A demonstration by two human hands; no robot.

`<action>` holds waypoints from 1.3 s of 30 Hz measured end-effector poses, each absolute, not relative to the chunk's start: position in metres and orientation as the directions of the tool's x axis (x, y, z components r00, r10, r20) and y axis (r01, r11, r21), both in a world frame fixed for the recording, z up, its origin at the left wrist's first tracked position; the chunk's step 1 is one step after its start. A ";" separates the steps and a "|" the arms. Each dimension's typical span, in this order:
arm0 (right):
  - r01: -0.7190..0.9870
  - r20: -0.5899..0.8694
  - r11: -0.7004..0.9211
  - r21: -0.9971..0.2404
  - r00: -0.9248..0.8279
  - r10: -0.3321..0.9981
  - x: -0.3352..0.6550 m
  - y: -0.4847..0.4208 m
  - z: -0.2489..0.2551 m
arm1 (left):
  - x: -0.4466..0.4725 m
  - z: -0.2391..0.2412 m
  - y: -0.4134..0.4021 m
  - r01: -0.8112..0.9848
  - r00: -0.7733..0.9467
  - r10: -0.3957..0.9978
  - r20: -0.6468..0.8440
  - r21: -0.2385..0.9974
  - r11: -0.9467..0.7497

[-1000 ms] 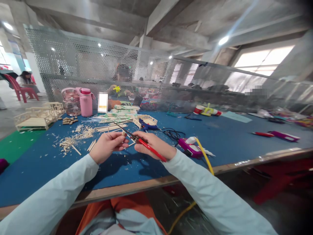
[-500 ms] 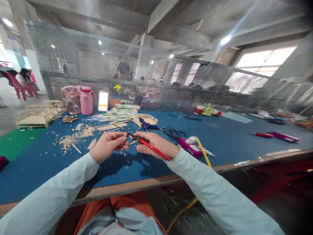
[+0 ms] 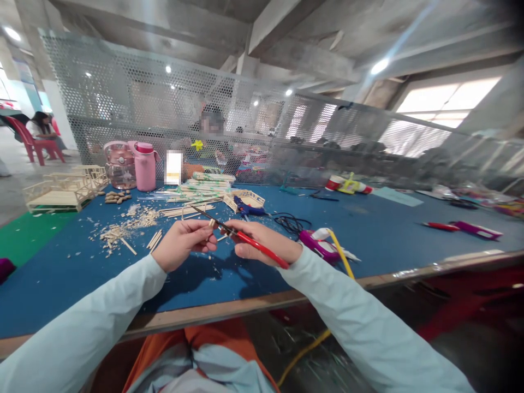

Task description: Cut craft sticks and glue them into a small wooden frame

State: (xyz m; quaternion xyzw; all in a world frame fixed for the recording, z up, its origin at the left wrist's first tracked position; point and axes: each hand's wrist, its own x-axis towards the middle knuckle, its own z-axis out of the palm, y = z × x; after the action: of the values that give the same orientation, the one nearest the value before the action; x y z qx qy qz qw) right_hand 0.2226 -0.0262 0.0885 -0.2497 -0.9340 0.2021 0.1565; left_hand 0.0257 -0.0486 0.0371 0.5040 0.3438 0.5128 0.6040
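My left hand (image 3: 184, 243) pinches a small pale wooden stick piece (image 3: 212, 223) between thumb and fingers, above the blue table. My right hand (image 3: 262, 240) is wrapped around red-handled scissors (image 3: 262, 250), their handles seen edge-on. The dark blades point up and left, close by the wooden piece. Whether the blades touch it cannot be made out. Below and left of my left hand lie a few short sticks (image 3: 154, 240) and a scatter of wood scraps (image 3: 118, 232). Behind my hands rest a blue glue gun (image 3: 250, 208) and a hexagonal stick frame (image 3: 245, 197).
Wooden stick models (image 3: 57, 194) stand at the left. A pink bottle (image 3: 144, 168), a clear pink jug (image 3: 121, 169) and bundled sticks (image 3: 204, 187) line the back before a perforated metal screen (image 3: 164, 109). A purple power strip (image 3: 319, 245) with a yellow cord (image 3: 340, 254) lies right.
The scissors and my right hand have shifted very slightly to the right. My left hand keeps its pinch on the wooden piece.
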 end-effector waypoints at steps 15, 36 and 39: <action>0.469 0.327 0.803 -0.367 -0.744 0.583 0.218 -0.029 0.080 | 0.029 0.046 -0.056 -0.132 0.144 0.974 0.173 0.979 -0.155; 0.945 0.195 0.213 -0.249 -0.166 0.967 0.290 -0.024 0.064 | 0.004 0.038 -0.028 -0.101 -0.158 0.974 0.161 0.979 -0.179; 0.974 0.137 0.191 -0.119 -0.175 0.975 0.301 -0.036 0.049 | 0.002 0.034 -0.022 -0.051 -0.180 0.972 0.152 0.985 -0.163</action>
State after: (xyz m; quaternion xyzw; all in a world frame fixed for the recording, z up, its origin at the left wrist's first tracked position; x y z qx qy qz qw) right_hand 0.3015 -0.0362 0.0490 -0.6358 -0.7664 0.0020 0.0913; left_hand 0.0023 -0.0218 0.0340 0.4755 0.4843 0.5962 0.4289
